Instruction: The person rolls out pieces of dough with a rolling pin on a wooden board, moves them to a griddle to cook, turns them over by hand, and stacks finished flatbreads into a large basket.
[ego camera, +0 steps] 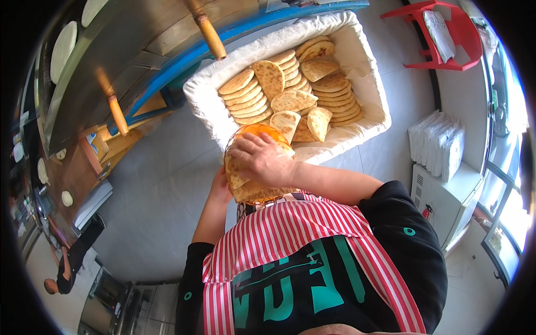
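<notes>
An orange basket [268,130] holding flatbreads [247,188] is close in front of my apron. My left hand [221,184] grips the left side of this basket, its fingers partly hidden behind it. My right hand [264,159] lies over the flatbreads in the basket, palm down; whether its fingers grip a bread is hidden. Just beyond stands a large container lined with white cloth [377,92], with folded or half-round flatbreads [247,98] stacked in rows and several lying loose on top, such as one browned half-round bread [269,78].
A blue-edged worktop or oven [251,29] with wooden handles [211,37] runs along the upper left. Right of the container are a red plastic chair [460,37] and a white appliance [448,201] bearing stacked bags [435,140]. Another person [67,268] stands far lower left, near dough pieces [67,198].
</notes>
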{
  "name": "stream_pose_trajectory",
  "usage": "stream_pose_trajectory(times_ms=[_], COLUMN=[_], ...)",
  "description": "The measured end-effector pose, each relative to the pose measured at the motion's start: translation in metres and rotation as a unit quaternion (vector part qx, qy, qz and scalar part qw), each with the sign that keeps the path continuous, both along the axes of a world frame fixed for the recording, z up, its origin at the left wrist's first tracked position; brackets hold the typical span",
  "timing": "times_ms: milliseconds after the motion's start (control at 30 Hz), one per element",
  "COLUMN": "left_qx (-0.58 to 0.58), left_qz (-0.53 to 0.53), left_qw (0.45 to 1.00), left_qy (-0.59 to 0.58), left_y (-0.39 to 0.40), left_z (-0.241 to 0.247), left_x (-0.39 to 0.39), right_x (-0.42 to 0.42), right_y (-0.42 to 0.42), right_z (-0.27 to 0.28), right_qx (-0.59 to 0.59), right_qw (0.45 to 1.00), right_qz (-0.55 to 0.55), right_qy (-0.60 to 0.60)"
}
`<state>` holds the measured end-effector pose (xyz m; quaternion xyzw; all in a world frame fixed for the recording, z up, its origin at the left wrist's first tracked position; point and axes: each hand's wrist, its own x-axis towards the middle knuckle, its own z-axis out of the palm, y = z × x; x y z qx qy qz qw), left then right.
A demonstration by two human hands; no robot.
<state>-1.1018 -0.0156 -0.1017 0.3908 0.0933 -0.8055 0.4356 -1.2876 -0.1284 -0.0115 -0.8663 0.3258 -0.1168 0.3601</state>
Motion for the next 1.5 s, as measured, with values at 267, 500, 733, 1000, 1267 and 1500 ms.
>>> stream_pose_trajectory(times_ms=[267, 500, 733, 1000, 1267, 1500], left_qx=[0.026, 0.094, 0.013, -0.050, -0.132, -0.205], left_qz=[0.051, 0.115, 0.134, 0.115, 0.099, 0.130], left_qw=[0.998, 0.973, 0.982, 0.987, 0.982, 0.970], left_qy=[-0.027, -0.177, -0.134, -0.101, -0.087, -0.015], left_y=[0.021, 0.032, 0.026, 0.020, 0.007, 0.028], left_z=[0.006, -0.016, -0.003, 0.010, 0.061, 0.122], left_x=[0.025, 0.055, 0.063, 0.089, 0.075, 0.034], right_x=[-0.049, -0.081, -0.030, -0.030, -0.009, 0.038], right_y=[-0.030, -0.017, 0.020, 0.001, -0.038, 0.006], right_z=[-0.032, -0.233, -0.227, -0.163, 0.101, 0.158], right_qx=[0.113, 0.258, 0.381, 0.341, 0.036, -0.208], right_qw=[0.956, 0.767, 0.651, 0.692, 0.932, 0.971], right_qz=[-0.253, -0.533, -0.633, -0.533, -0.183, 0.103], right_qy=[-0.095, 0.248, -0.177, -0.348, -0.311, -0.058])
